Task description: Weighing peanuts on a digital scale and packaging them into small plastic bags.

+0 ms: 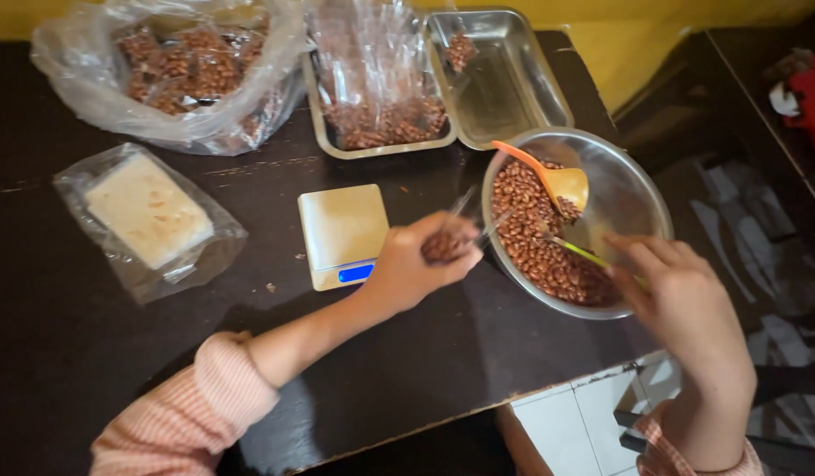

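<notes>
left hand [413,267] clenched on small peanut bag [449,244], kept by bowl [634,189] for easy filling | right hand [681,286] pinching green-handled spoon [576,251] over peanuts [535,234] | scale [341,234] close by

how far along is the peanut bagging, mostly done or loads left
Partway. Done: filled small packets stand in the left metal tray, one lies in the right tray, and more sit in the big plastic bag. In hand: the left hand holds a part-filled packet; the right hand holds a thin green tool. Left: many peanuts in the steel bowl.
</notes>
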